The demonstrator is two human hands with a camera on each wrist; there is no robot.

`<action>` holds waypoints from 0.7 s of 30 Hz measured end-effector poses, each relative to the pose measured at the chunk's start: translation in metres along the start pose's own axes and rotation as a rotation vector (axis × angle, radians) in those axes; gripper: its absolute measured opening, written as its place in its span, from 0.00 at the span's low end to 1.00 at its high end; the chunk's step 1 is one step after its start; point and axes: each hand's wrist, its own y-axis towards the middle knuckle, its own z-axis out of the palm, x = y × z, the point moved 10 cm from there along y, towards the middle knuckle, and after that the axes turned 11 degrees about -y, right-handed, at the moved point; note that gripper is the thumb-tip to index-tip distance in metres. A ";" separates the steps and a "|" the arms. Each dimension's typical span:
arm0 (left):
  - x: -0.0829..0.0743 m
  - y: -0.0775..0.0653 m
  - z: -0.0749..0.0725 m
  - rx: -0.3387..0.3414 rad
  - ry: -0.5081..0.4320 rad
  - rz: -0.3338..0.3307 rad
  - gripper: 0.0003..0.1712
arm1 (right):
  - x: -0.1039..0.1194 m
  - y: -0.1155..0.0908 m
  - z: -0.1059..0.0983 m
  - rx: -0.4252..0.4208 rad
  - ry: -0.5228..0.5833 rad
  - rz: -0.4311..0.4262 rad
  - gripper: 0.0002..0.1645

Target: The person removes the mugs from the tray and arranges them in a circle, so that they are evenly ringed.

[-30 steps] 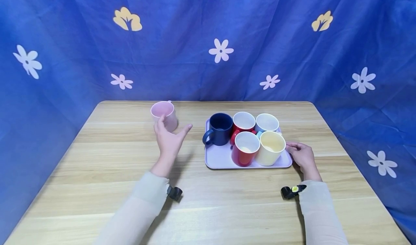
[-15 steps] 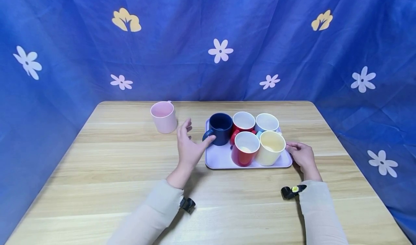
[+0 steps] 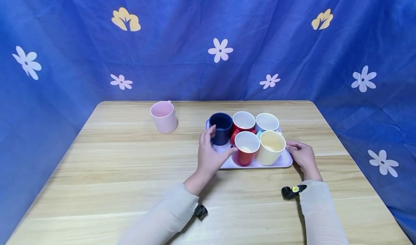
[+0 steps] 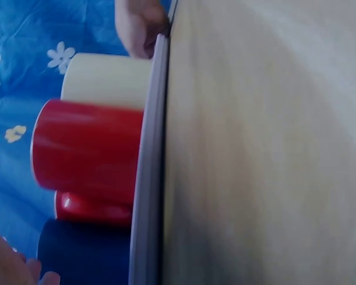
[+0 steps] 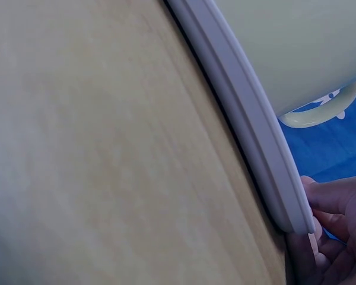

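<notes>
A lavender tray (image 3: 260, 167) carries several mugs: a dark blue mug (image 3: 221, 127), a front red mug (image 3: 245, 151), a cream mug (image 3: 271, 148), a rear red mug (image 3: 243, 121) and a light blue mug (image 3: 267, 122). My left hand (image 3: 209, 156) hovers over the tray's left part, thumb and fingers spread. Its fingers are in front of the dark blue mug and its thumb is near the front red mug; contact cannot be told. At the tray's right end my right hand (image 3: 302, 158) pinches the rim, thumb on the upper side and fingers below (image 5: 338, 225).
A pink mug (image 3: 164, 118) stands upright on the wooden table (image 3: 130, 173), left of the tray. Behind the table hangs a blue flowered curtain (image 3: 182, 57), which also encloses both sides.
My left hand has moved right, from in front of the pink mug to the tray beside the dark blue mug. The pink mug stays put, and the right hand keeps its hold.
</notes>
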 end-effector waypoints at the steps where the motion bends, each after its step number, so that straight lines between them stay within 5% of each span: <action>1: 0.000 -0.001 0.003 0.010 -0.002 -0.002 0.54 | 0.000 0.000 0.000 0.000 -0.003 0.001 0.19; 21: 0.016 -0.012 0.058 0.158 0.091 -0.159 0.54 | -0.001 0.000 0.001 0.001 -0.016 0.022 0.20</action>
